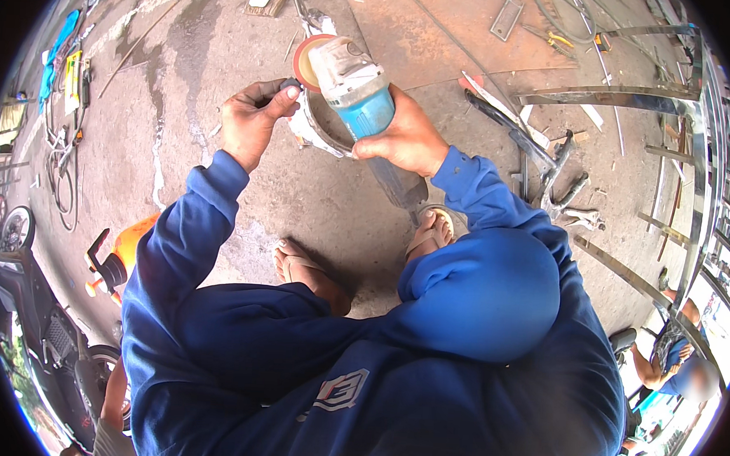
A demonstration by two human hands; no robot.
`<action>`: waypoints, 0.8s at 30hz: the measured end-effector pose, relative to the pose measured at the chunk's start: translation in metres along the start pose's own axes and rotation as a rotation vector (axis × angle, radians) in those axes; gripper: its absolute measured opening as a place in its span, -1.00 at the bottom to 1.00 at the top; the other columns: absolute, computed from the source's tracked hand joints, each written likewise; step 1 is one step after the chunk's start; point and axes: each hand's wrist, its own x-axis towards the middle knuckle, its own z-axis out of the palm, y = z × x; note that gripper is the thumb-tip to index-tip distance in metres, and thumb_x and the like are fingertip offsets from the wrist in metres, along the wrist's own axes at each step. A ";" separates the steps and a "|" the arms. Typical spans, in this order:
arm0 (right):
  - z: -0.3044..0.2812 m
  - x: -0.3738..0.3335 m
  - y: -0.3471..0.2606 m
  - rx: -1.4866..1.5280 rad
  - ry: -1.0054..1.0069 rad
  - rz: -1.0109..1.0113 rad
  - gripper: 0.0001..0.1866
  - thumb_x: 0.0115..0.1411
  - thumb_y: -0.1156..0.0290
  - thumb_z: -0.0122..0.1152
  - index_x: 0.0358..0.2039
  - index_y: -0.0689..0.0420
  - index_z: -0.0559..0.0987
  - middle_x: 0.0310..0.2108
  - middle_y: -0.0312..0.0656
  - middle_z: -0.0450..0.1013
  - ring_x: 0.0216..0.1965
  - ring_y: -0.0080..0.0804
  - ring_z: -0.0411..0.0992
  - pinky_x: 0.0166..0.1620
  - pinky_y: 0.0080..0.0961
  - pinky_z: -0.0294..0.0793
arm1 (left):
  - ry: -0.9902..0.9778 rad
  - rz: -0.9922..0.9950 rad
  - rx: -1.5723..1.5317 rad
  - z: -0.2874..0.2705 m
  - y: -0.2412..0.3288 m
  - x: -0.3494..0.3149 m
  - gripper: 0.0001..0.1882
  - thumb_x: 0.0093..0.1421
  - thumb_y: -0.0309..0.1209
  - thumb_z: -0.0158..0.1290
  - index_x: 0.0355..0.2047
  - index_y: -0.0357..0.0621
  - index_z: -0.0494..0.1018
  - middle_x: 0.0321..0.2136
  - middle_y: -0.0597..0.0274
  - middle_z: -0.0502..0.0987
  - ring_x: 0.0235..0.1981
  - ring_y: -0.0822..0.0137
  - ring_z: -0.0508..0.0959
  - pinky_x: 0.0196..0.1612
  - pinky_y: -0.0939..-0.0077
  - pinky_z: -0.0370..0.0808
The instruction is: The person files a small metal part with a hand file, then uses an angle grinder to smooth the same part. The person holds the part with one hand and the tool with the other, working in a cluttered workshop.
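Observation:
My right hand (407, 135) is wrapped round the blue body of an angle grinder (361, 104). Its grey head points away from me, with a reddish-brown disc (310, 60) on the left side. Close to the disc's lower edge, my left hand (255, 119) pinches a small dark piece (290, 84) between thumb and fingers. Whether that piece touches the disc I cannot tell. Below the grinder a curved silvery metal part (308, 130) shows, partly hidden by the tool and my right hand. A further silvery end (312, 15) sticks out beyond the disc.
Rusty sheet metal (449, 34) lies on the concrete ahead. Right of me are a dark metal frame part (542, 163) and long metal bars (636, 98). An orange container (133, 241) and a motorcycle (53, 344) stand left. Another person (679, 368) sits at the lower right.

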 end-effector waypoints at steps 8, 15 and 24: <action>0.003 -0.002 0.006 -0.069 0.058 -0.035 -0.20 -0.33 0.40 0.47 0.01 0.33 0.38 -0.11 0.06 0.49 -0.04 -0.11 0.47 0.03 -0.35 0.44 | -0.008 0.067 0.012 -0.006 0.003 0.008 -0.66 0.13 -0.38 0.28 -0.15 -0.37 0.55 -0.32 0.08 0.64 -0.34 0.39 0.62 -0.21 0.56 0.56; 0.002 -0.004 0.006 -0.028 0.096 -0.049 -0.20 -0.34 0.38 0.47 -0.01 0.34 0.39 -0.13 0.05 0.49 -0.06 -0.13 0.48 0.01 -0.35 0.44 | -0.012 0.111 0.032 -0.014 0.005 0.008 -0.66 0.13 -0.40 0.28 -0.15 -0.37 0.55 -0.33 0.11 0.64 -0.34 0.42 0.60 -0.21 0.56 0.56; 0.000 -0.004 -0.001 0.066 0.063 -0.029 -0.22 -0.30 0.42 0.46 0.01 0.33 0.38 -0.12 0.01 0.49 -0.05 -0.19 0.47 0.01 -0.37 0.44 | -0.028 0.125 0.080 -0.003 0.010 0.007 -0.66 0.11 -0.43 0.30 -0.14 -0.36 0.55 -0.31 0.13 0.65 -0.32 0.44 0.61 -0.20 0.57 0.55</action>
